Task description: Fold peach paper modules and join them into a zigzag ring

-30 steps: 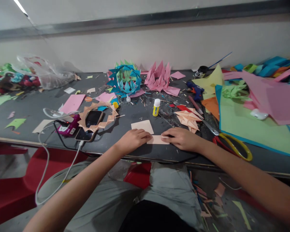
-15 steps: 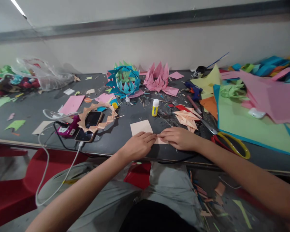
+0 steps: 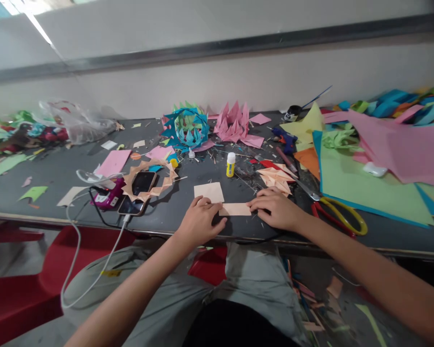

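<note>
A flat, narrow strip of peach paper (image 3: 235,209) is held down near the front edge of the dark grey table (image 3: 171,219), between the two hands. Its left end is touched by the fingers of the left hand (image 3: 199,222), which are laid forward with the thumb spread away from them. Its right end is touched by the bent fingertips of the right hand (image 3: 275,209); whether the paper is pinched there cannot be told. The middle of the strip is left uncovered.

Just behind the left fingers, a pale peach square of paper (image 3: 209,192) is laid flat. Beyond it, an upright yellow glue stick with a white cap (image 3: 230,165) is seen. Folded, pointed peach paper pieces (image 3: 276,178) are heaped behind the right hand, and large scissors with red and yellow handles (image 3: 343,217) are placed to its right, beside layered light green and blue sheets (image 3: 369,188).

To the left, a smartphone (image 3: 143,180) is partly overlaid by a zigzag ring of folded peach paper (image 3: 143,196), and a purple and white power adapter (image 3: 110,195) is set beside it. Towards the wall, a spiky blue and green paper ring (image 3: 188,137) and a spiky pink paper crown (image 3: 232,125) are stood side by side, with paper scraps scattered around them
</note>
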A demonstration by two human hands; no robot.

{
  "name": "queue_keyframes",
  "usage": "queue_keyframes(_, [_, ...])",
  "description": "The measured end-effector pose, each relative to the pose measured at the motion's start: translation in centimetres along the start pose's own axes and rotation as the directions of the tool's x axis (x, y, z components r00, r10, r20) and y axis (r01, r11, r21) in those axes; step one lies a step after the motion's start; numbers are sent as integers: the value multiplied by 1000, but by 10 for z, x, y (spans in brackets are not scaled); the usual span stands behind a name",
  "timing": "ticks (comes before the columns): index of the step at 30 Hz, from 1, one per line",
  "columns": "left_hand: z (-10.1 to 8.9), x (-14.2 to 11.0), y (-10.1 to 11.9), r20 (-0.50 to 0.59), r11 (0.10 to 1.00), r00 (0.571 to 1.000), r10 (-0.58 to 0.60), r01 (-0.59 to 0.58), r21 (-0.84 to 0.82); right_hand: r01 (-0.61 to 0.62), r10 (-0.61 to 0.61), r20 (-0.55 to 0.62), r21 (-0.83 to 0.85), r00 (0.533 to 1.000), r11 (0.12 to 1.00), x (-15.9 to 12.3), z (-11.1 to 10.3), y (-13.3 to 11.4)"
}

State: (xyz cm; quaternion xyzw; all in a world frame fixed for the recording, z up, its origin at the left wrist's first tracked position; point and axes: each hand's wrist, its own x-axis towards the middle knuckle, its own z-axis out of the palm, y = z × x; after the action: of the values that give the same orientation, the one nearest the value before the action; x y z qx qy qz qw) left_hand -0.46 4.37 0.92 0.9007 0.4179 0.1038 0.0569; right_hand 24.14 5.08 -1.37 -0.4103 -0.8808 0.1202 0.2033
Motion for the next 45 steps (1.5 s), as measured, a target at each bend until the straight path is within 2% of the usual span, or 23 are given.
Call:
queue_keyframes(5, [2, 13, 2, 44, 997, 999, 32, -34, 65, -123, 131, -41, 153, 991, 981, 2, 6, 7])
queue_keyframes(9, [-1, 19, -1, 108, 990, 989, 101, -110, 87, -132, 159, -85, 258, 984, 957, 2, 5, 1])
queue_keyframes(12, [-3, 23, -4, 135, 986, 980, 146, -156, 63, -114, 145, -101, 266, 984, 957, 9, 1, -12])
queue_keyframes(16, [-4, 26, -8, 156, 988, 976, 150, -153, 8, -61, 54, 42, 183, 998, 981, 30, 0, -27])
queue_keyframes(19, [-4, 27, -10, 144, 989, 979, 146, -143, -29, -15, 1, 145, 94, 989, 995, 45, 2, -31])
queue_keyframes(21, [-3, 25, -9, 64, 994, 995, 80, -74, -84, -23, 10, 148, 81, 989, 996, 51, 2, -33])
queue_keyframes(22, [-2, 24, -9, -5, 991, 1000, 2, -3, -137, -46, 34, 122, 96, 992, 994, 53, 2, -35])
queue_keyframes(23, [-1, 23, -8, -73, 973, 992, -107, 90, -212, -82, 72, 79, 129, 994, 988, 52, 1, -37])
queue_keyframes(25, [2, 20, -6, -130, 871, 929, -347, 268, -412, -169, 181, -25, 255, 983, 952, 49, 0, -42])
queue_keyframes(27, [5, 19, -3, -43, 722, 877, -479, 366, -588, -241, 307, -100, 414, 946, 878, 42, 0, -46])
queue_keyframes(29, [6, 18, 0, 50, 624, 871, -488, 388, -678, -301, 417, -121, 519, 901, 800, 35, 2, -48])
queue_keyframes(30, [7, 18, 2, 69, 612, 879, -471, 382, -692, -330, 458, -122, 536, 880, 777, 32, 3, -47])
queue_keyframes(32, [6, 18, 5, 78, 654, 899, -431, 370, -660, -389, 508, -118, 504, 853, 771, 28, 7, -46])
queue_keyframes(34, [5, 18, 8, 119, 735, 908, -402, 397, -549, -436, 517, -113, 405, 848, 804, 26, 12, -43])
queue_keyframes(36, [3, 19, 12, 181, 797, 882, -435, 471, -379, -463, 504, -114, 261, 856, 847, 25, 18, -41])
queue_keyframes(38, [3, 20, 18, 197, 809, 833, -517, 551, -204, -469, 481, -131, 113, 867, 876, 24, 24, -40])
queue_keyframes(40, [5, 21, 24, 156, 797, 799, -581, 597, -89, -450, 447, -153, 18, 881, 893, 22, 29, -41])
queue_keyframes(41, [7, 21, 26, 120, 798, 798, -590, 599, -61, -430, 425, -160, 0, 891, 903, 20, 31, -41])
queue_keyframes(43, [13, 19, 29, 29, 834, 835, -550, 551, -41, -376, 371, -171, 5, 913, 927, 17, 33, -41])
queue_keyframes(45, [21, 16, 29, -68, 894, 892, -448, 447, -23, -299, 298, -180, 25, 937, 954, 14, 33, -40])
